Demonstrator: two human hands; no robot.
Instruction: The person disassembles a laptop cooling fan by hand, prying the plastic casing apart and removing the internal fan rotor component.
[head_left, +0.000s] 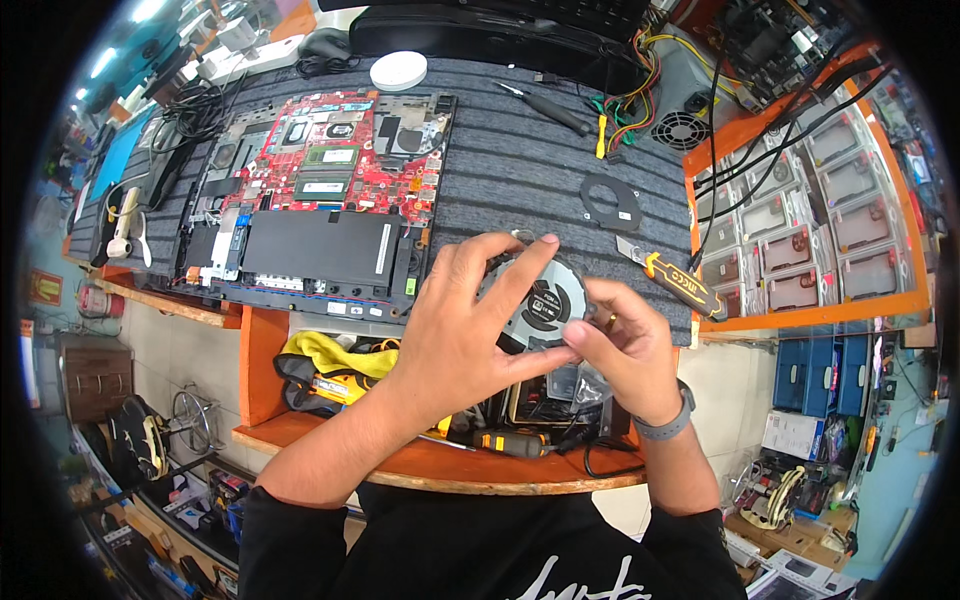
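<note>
A round laptop cooling fan (543, 302) is held up in front of me over the near edge of the bench. My left hand (462, 325) grips it from the left, fingers over its top and thumb below. On the other side my right hand (630, 350) pinches the fan's lower right rim between thumb and fingers. To the left lies an opened laptop base with a red circuit board (385, 165) and a black battery (315, 250). A dark ring-shaped fan cover (610, 203) rests on the striped grey mat, beyond the fan to the right.
A yellow and black utility knife (682, 284) lies at the mat's right edge, blade out. Farther back are a screwdriver (555, 108), a white round lid (398, 70) and coloured cables. An orange-framed case (780, 235) stands right. The shelf below holds tools and a yellow cloth (325, 352).
</note>
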